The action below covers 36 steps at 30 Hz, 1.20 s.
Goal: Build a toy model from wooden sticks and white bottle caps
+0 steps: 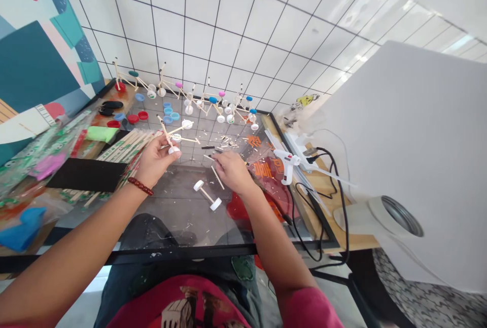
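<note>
A white tiled wall rises beyond a glass-topped table, with a colourful painted mural on the left. Along the far edge stands a row of small frames built from wooden sticks, with bottle-cap wheels and seats. Loose red and blue bottle caps lie to their left, and wood shavings are scattered across the middle of the glass.

The left hand, with a red beaded bracelet at the wrist, is closed around a stick frame and holds it up above the table, a white cap wheel at its lower end. The right hand is bent downward just right of it, fingers curled. A thin wooden stick lies just under it, but whether the hand grips the stick is hard to tell. Nearer, a white-capped axle rests on the glass. A bundle of wooden sticks lies to the left, and a white hot glue gun with black cables sits to the right.
</note>
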{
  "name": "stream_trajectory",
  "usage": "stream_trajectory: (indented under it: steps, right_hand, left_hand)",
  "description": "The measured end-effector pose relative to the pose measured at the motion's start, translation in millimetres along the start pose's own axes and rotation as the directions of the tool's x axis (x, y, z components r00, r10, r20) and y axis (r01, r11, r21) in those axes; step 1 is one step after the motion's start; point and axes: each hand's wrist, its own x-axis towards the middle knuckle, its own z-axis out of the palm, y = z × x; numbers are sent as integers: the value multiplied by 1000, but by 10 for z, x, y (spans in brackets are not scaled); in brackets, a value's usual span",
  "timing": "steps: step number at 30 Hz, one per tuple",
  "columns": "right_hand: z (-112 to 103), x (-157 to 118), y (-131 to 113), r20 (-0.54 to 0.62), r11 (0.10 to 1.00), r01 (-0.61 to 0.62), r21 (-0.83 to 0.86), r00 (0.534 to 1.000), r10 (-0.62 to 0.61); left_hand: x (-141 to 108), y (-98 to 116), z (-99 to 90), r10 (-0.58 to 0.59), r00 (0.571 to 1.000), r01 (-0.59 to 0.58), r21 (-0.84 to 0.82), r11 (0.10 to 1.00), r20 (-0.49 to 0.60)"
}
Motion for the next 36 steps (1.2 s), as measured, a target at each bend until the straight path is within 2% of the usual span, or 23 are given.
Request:
stream_trajectory:
  steps: [4, 12, 23, 26, 32, 36]
  right_hand:
    - [45, -36, -14, 73, 996, 84, -12, 994, -83]
    - [23, 11, -109, 121, 994, 89, -68, 989, -80]
    - [-56, 38, -232, 208, 983, 126, -136, 973, -97]
    - [-53, 52, -255, 192, 983, 107, -149, 978, -77]
    - [-76, 65, -274, 235, 985, 149, -91, 964, -124]
    - [-97, 74, -285, 217, 985, 84, -147, 975, -51]
  left_hand:
    - [-4, 7, 9, 4, 1000, -4, 8, 1000, 18]
    - [-23, 81, 34, -9, 1000, 9, 34, 999, 23]
    - [-26, 46, 20, -44, 999, 44, -13, 999, -13]
    - [-27, 52, 26, -27, 1000, 27, 2, 1000, 2]
    - [-28, 57, 23, -40, 999, 40, 0, 999, 0]
    - [-31, 61, 19, -20, 1000, 20, 5, 1000, 19]
